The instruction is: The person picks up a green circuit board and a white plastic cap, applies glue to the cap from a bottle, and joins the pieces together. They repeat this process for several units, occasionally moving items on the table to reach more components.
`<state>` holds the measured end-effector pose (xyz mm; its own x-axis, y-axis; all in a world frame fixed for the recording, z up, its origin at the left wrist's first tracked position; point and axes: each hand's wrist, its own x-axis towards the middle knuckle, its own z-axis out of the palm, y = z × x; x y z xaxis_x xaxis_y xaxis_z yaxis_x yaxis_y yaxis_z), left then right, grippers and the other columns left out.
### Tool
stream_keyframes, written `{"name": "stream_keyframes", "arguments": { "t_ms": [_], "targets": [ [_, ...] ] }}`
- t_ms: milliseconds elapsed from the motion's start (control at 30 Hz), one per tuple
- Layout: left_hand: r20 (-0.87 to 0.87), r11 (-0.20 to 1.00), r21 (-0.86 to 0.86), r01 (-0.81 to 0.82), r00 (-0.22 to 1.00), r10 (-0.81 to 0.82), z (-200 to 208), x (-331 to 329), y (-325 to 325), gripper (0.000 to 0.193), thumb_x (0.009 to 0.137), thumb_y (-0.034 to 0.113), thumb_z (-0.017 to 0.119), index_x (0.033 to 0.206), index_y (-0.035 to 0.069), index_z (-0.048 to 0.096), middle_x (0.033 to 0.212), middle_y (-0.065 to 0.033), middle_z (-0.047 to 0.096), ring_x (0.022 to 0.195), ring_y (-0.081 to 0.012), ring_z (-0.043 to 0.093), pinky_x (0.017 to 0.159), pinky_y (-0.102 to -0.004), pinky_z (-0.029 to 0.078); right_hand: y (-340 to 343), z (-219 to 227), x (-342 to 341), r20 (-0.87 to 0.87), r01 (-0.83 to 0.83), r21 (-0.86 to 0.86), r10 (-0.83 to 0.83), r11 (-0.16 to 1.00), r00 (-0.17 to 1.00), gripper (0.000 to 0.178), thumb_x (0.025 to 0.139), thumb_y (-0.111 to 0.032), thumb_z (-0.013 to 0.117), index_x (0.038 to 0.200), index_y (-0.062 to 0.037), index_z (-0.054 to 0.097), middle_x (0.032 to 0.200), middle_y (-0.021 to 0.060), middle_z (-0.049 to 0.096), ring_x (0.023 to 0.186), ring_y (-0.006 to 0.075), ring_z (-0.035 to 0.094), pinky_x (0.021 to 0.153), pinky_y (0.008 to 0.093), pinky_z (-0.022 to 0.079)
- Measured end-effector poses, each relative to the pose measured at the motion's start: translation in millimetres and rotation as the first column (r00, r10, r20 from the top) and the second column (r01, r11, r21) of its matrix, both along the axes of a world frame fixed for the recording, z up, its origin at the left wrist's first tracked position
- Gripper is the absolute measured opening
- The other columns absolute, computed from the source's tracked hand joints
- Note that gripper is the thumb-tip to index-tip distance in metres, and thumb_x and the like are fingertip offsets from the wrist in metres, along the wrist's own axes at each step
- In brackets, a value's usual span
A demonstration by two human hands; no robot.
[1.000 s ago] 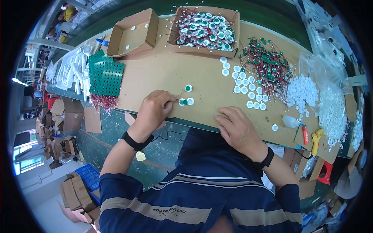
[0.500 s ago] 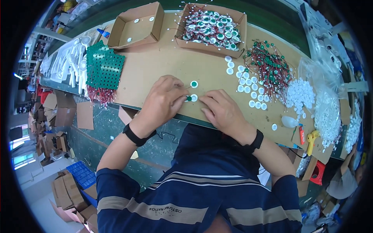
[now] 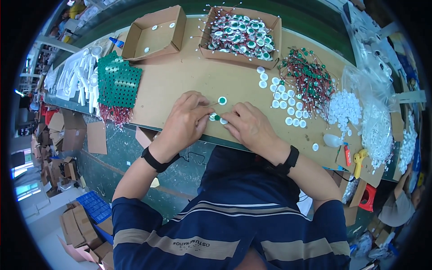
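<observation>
Near the front edge of the table, my left hand (image 3: 185, 118) pinches at a small green round circuit board (image 3: 217, 118). My right hand (image 3: 252, 126) has its thumb and fingers closed at a white round cap (image 3: 223, 121), right beside the board. Fingertips partly cover both small pieces. Just beyond the fingers lies another white cap with a green disc in it (image 3: 222, 101); a thin wire runs from it toward my left hand. Several white caps (image 3: 283, 105) lie in loose rows to the right, next to a tangled heap of green boards with red wires (image 3: 308, 74).
A carton of wired white-and-green discs (image 3: 243, 36) stands at the back, beside a carton (image 3: 155, 38) with a few caps. Stacked green board panels (image 3: 118, 83) lie left. On the right are a white parts pile (image 3: 344, 108), a squeeze bottle (image 3: 333, 140) and a yellow glue gun (image 3: 359, 163).
My right hand has moved left, and its fingertips now meet the white cap. The green board has shifted slightly down in my left fingers. The whole view has tilted a little.
</observation>
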<state>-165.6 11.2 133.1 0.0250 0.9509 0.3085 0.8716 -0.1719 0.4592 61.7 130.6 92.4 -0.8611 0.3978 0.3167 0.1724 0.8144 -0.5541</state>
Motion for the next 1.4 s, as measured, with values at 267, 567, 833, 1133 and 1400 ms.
{"name": "stream_keyframes", "arguments": {
  "t_ms": [267,567,833,1133,1400],
  "targets": [
    [-0.033,0.999,-0.025,-0.024,0.999,0.023,-2,-1,0,0.023,0.085,-0.003,0.081,0.107,0.003,0.085,0.115,-0.0128,0.073,0.121,-0.0362,0.068,0.107,-0.0477,0.056,1,-1,24,-0.085,-0.007,-0.03,0.005,1.0,0.996,0.025,0.092,-0.008,0.087,0.115,-0.005,0.077,0.11,0.0111,0.067,0.102,0.0331,0.069,0.087,0.0442,0.06],
    [0.01,0.991,-0.107,-0.084,0.996,0.085,-2,0,3,0.02,0.087,-0.001,0.082,0.106,0.003,0.085,0.11,-0.0121,0.075,0.115,-0.0361,0.07,0.102,-0.0467,0.058,0,0,32,-0.095,-0.013,-0.028,0.01,1.0,0.995,0.025,0.091,-0.006,0.087,0.114,-0.0044,0.077,0.111,0.0115,0.067,0.102,0.0335,0.069,0.088,0.0441,0.06],
    [0.069,0.991,-0.103,-0.082,0.994,0.089,-9,-3,0,0.02,0.086,0.0,0.087,0.105,0.005,0.087,0.119,-0.0113,0.077,0.119,-0.0346,0.07,0.102,-0.0451,0.059,1,2,33,-0.121,-0.015,-0.068,0.007,0.998,0.993,0.03,0.09,-0.006,0.087,0.118,-0.0032,0.077,0.112,0.0122,0.068,0.104,0.034,0.07,0.089,0.0439,0.06],
    [0.099,1.0,-0.018,-0.023,0.995,0.024,-7,8,0,0.022,0.086,-0.002,0.087,0.107,0.006,0.087,0.122,-0.0114,0.077,0.121,-0.0363,0.069,0.106,-0.0471,0.057,2,0,30,-0.142,0.002,-0.078,-0.013,0.997,0.99,0.035,0.088,-0.006,0.088,0.121,-0.0024,0.077,0.114,0.0128,0.07,0.105,0.0343,0.071,0.089,0.0439,0.061],
    [0.143,0.997,-0.027,-0.069,0.987,0.072,-16,7,-1,0.023,0.088,0.002,0.086,0.111,0.006,0.087,0.123,-0.013,0.076,0.124,-0.0377,0.068,0.108,-0.0485,0.056,2,-3,31,-0.148,0.008,-0.079,-0.02,0.997,0.989,0.036,0.087,-0.005,0.088,0.121,-0.0027,0.078,0.113,0.0124,0.07,0.104,0.034,0.071,0.088,0.0439,0.061]
  ]
}}
